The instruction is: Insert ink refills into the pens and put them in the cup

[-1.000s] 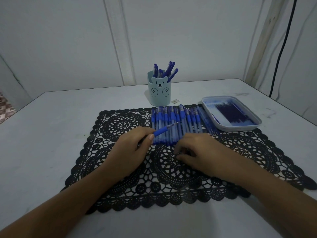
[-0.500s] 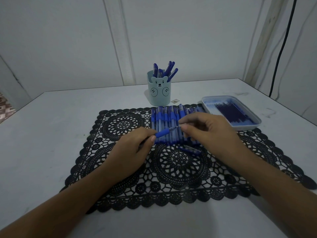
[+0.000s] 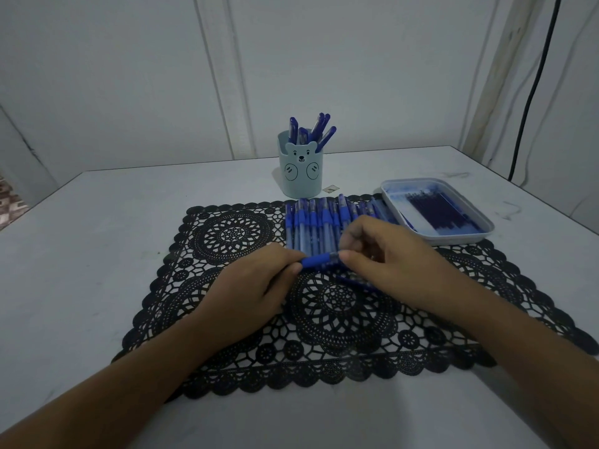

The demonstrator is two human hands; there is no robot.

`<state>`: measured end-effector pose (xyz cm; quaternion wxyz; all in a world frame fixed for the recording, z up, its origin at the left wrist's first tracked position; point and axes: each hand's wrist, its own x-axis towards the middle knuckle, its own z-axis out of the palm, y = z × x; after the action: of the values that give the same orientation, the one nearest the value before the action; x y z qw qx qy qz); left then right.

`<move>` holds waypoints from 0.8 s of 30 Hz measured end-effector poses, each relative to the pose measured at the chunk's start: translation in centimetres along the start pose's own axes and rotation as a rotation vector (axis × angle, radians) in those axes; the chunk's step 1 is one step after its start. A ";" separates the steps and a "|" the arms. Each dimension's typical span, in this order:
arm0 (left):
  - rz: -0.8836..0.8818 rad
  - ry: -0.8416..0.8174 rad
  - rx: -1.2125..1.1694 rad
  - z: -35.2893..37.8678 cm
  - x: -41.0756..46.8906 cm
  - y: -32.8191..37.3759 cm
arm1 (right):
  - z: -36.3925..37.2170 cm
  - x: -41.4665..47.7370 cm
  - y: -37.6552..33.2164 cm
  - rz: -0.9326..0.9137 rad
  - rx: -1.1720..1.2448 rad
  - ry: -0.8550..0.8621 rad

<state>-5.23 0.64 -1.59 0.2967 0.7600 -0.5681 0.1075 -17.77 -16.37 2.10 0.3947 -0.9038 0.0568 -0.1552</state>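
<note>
Pen point(image 3: 319, 260) | blue grip showing | left hand point(image 3: 249, 286), right hand point(image 3: 389, 264) pinch ends

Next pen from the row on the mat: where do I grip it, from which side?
Take the leftmost pen in the row, pinching its near end from above-left. The pens lie packed side by side, so only its left flank and top are free.

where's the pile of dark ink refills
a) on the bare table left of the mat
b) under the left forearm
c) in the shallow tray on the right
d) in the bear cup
C: the dark ink refills lie in the shallow tray by the far right corner of the mat, while the bear cup shows pens sticking out.
</note>
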 end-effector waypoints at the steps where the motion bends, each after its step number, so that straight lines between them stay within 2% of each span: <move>1: 0.001 -0.004 0.003 0.0 0.0 0.0 | 0.0 0.0 -0.1 -0.003 -0.036 0.008; 5: 0.013 -0.009 0.000 0.1 -0.1 0.1 | 0.4 -0.2 -0.4 0.020 -0.093 0.034; 9: -0.006 0.002 -0.005 0.1 0.0 0.0 | 0.2 -0.1 0.0 -0.004 -0.059 -0.059; 14: 0.001 -0.013 0.013 0.1 -0.1 0.1 | 0.3 0.0 -0.1 0.014 -0.087 -0.007; 18: -0.010 -0.007 0.001 0.0 0.0 0.1 | 0.1 -0.1 0.1 -0.019 -0.091 -0.068; 22: 0.007 -0.015 0.005 0.0 0.0 0.2 | 0.2 -0.1 0.0 -0.003 -0.105 -0.014; 24: -0.003 -0.010 -0.001 0.0 0.0 0.2 | 0.2 -0.1 0.1 0.000 -0.088 -0.046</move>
<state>-5.40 0.60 -1.57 0.2941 0.7614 -0.5685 0.1029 -17.75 -16.28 1.82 0.3559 -0.9236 0.0545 -0.1320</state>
